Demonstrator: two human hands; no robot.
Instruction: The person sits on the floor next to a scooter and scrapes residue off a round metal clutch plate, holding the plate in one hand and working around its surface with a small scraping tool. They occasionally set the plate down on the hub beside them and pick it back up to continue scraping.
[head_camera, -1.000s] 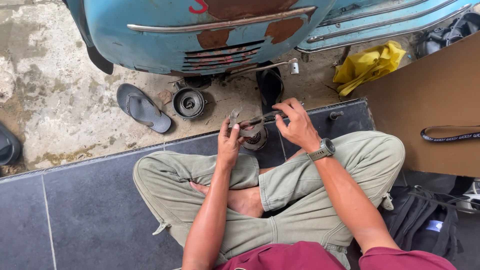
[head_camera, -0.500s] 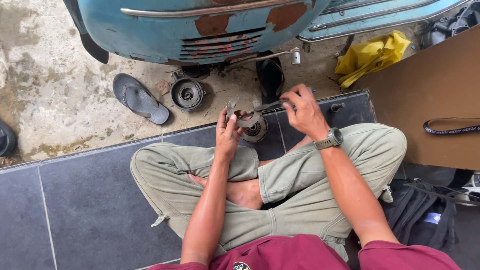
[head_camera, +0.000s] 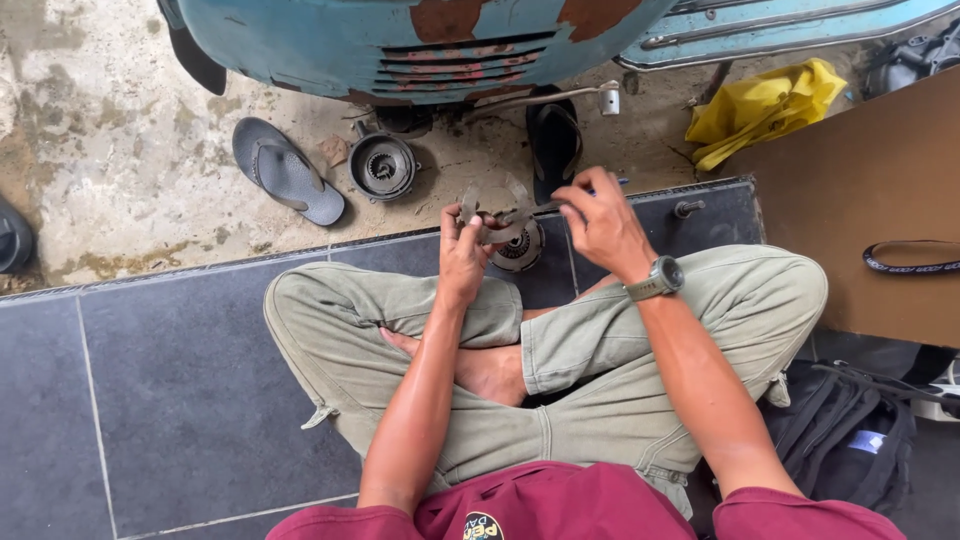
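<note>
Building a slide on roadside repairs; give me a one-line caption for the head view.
Seated cross-legged, left hand and right hand work a small metal part beside a rusty blue scooter.

Soft, even daylight, bright throughout; faint shadows beneath the legs, mild wide-angle bending at the frame edges, focus sharp
</note>
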